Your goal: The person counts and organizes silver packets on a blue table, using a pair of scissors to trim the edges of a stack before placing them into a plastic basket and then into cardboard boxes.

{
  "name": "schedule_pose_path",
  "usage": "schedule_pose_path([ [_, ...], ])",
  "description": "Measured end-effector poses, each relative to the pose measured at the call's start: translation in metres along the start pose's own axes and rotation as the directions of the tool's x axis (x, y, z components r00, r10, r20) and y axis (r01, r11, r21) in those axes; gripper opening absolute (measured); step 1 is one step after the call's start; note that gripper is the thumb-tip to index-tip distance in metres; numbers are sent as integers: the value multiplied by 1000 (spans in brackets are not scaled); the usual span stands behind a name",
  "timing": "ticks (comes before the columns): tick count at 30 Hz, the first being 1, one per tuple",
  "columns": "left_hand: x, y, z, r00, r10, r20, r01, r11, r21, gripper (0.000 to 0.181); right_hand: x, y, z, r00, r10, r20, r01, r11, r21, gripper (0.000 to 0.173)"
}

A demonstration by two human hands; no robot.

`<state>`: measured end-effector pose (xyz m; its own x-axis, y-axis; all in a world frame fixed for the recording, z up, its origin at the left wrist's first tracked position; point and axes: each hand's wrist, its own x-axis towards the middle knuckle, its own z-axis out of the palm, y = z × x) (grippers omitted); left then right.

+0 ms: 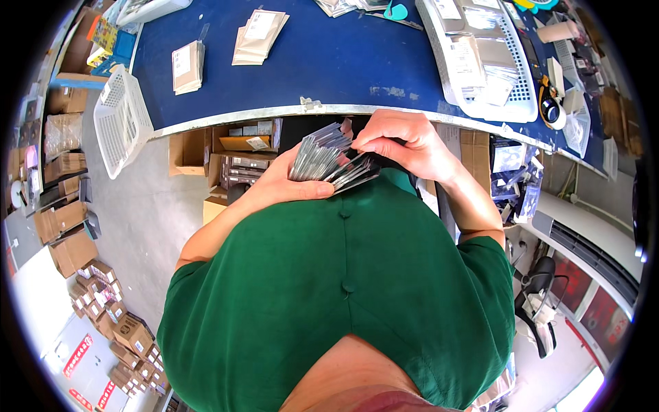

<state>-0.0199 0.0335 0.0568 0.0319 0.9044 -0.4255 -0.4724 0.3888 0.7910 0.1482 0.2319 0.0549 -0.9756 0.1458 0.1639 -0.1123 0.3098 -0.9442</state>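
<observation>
My left hand (280,180) grips a thick stack of thin, clear plastic packets (319,154) close to my chest, its thumb along the lower edge. The packets fan apart towards the right, with a gap between the main bundle and a few darker ones. At that gap my right hand (406,139) pinches the edge of one packet between thumb and forefinger. What the packets hold is too small to make out. Both hands are just in front of the near edge of the blue-topped table (329,62).
Two piles of labelled flat envelopes (188,67) (259,36) lie on the table. A white plastic basket (494,110) at the right holds more packets. Beside it sits a tape dispenser (551,108). Another white basket (121,121) stands off the left edge. Cardboard boxes (190,152) are under the table.
</observation>
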Motion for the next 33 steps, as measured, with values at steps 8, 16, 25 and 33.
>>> schedule_pose_path([
  [8, 5, -16, -16, 997, 63, 33, -63, 998, 1, 66, 14, 10, -2, 980, 93, -178, -80, 994, 76, 7],
  [16, 7, -20, -32, 998, 44, 51, -45, 999, 26, 63, 110, 135, -87, 718, -140, -681, -572, 439, -693, 29],
  [25, -11, -21, -37, 998, -56, 0, 56, 994, -99, 52, 132, 179, -92, 735, 94, -671, -670, -47, -741, 26],
  [33, -15, -12, -37, 997, -65, -36, 63, 996, -58, 60, 99, 98, -62, 706, -321, -631, -441, 499, -746, 11],
])
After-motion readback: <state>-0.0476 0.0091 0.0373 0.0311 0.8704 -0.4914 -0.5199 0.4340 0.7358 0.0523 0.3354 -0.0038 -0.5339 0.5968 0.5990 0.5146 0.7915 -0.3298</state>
